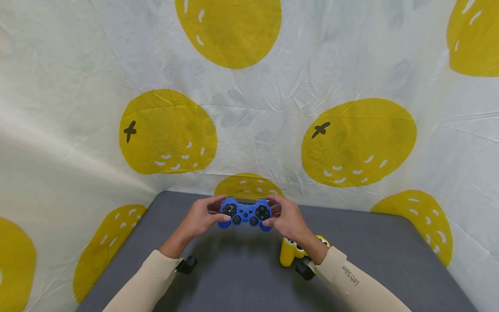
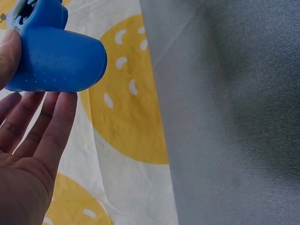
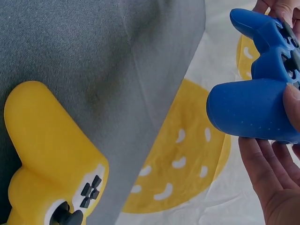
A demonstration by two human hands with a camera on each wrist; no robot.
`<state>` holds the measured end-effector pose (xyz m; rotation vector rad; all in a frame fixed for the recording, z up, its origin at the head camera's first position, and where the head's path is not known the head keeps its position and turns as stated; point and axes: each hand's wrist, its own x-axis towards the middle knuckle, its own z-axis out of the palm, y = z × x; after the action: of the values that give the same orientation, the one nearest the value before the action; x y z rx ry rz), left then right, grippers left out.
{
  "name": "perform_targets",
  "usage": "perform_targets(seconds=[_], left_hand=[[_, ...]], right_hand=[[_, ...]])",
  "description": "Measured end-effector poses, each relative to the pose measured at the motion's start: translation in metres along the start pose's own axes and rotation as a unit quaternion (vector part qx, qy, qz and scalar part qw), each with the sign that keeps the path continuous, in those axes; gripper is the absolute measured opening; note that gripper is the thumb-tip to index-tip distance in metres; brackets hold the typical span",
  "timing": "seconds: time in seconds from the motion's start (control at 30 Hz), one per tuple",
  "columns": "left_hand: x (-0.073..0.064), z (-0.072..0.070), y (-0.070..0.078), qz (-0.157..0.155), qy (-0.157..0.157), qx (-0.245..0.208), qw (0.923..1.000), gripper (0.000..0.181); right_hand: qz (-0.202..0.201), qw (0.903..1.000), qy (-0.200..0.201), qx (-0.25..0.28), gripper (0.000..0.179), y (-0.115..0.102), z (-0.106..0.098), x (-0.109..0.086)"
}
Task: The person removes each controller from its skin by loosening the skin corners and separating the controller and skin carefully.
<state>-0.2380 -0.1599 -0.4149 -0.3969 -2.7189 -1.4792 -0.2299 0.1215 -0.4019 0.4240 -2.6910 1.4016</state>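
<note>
Both hands hold up a blue game controller (image 1: 245, 214) with black buttons and sticks, above the far part of the grey table. The left hand (image 1: 201, 215) grips its left end, thumb on the front and fingers behind; in the left wrist view the blue grip (image 2: 63, 61) rests against those fingertips. At the other end, the right hand (image 1: 287, 217) pinches the controller the same way, its thumb near the face buttons. A yellow game controller (image 1: 287, 252) lies on the table under the right forearm, which partly hides it; the right wrist view shows its yellow grip (image 3: 49, 126) and black direction pad.
The grey table (image 1: 234, 281) meets a white cloth (image 1: 257, 143) printed with large yellow fruit, hanging behind and at the sides. Each wrist wears a black camera, the left camera (image 1: 187, 264) and the right camera (image 1: 305, 268).
</note>
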Motion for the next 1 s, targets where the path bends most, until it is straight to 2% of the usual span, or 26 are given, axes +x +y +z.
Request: perform_targets(seconds=[0.2, 0.63, 0.83, 1.0], left_hand=[[0.0, -0.001, 0.001, 0.01, -0.01, 0.006, 0.9999, 0.068], [-0.006, -0.001, 0.005, 0.066, -0.037, 0.045, 0.9961, 0.07], [-0.007, -0.003, 0.01, 0.106, -0.041, 0.092, 0.9892, 0.074], [-0.006, -0.003, 0.013, 0.128, -0.029, 0.136, 0.982, 0.073]], right_hand=[[-0.015, 0.9998, -0.004, -0.016, 0.065, 0.0, -0.001, -0.001], [-0.042, 0.9986, -0.006, -0.031, 0.07, 0.002, 0.002, -0.007], [-0.086, 0.9941, 0.001, -0.066, 0.072, 0.001, 0.003, -0.008], [-0.131, 0.9835, 0.007, -0.125, 0.072, 0.004, 0.001, -0.007]])
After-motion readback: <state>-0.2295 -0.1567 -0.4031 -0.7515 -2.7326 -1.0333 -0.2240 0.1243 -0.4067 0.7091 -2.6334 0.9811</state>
